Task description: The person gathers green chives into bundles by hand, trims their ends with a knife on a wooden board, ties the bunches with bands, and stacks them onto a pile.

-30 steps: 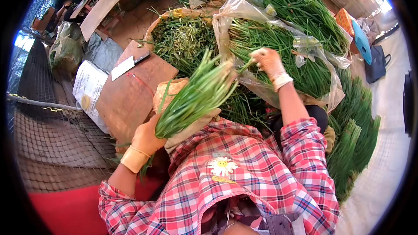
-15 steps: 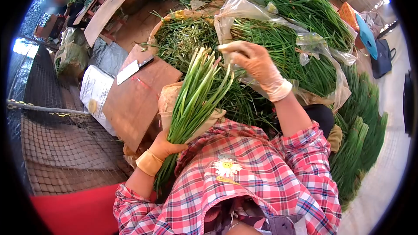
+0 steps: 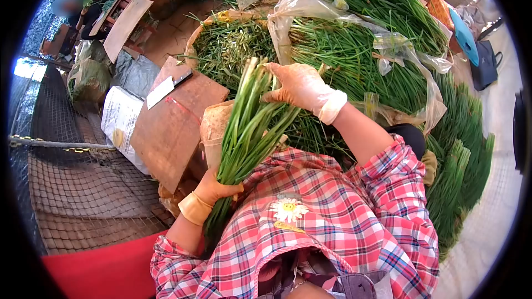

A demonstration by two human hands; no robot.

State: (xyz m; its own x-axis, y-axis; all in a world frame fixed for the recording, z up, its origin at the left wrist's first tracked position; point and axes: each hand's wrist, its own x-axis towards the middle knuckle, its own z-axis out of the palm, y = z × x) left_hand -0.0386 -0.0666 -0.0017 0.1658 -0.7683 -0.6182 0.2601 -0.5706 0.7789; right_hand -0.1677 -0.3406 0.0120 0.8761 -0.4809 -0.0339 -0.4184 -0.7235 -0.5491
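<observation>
A bunch of long green stalks (image 3: pixel 244 133) stands upright and fanned in front of my body. My gloved left hand (image 3: pixel 212 189) is wrapped round its lower part. Near the pale top ends, my gloved right hand (image 3: pixel 302 87) has its fingers against the stalks, thumb and fingers closing on the bunch's right side. Beyond the bunch lies a heap of cut leaves (image 3: pixel 230 44). To the right, long green stalks (image 3: pixel 354 61) lie in an open clear plastic bag (image 3: pixel 285 8).
A knife (image 3: pixel 160 92) rests on a brown board (image 3: pixel 177 116) at the left. A printed white sack (image 3: pixel 123 124) lies beside it. More green bundles (image 3: pixel 457 171) stand at the right, near a black bag (image 3: pixel 484 66). Another person (image 3: pixel 86 19) sits at the far left.
My left hand has brought the bunch from a slant to upright. My right hand, earlier apart from the bunch, has moved left and down onto its upper part.
</observation>
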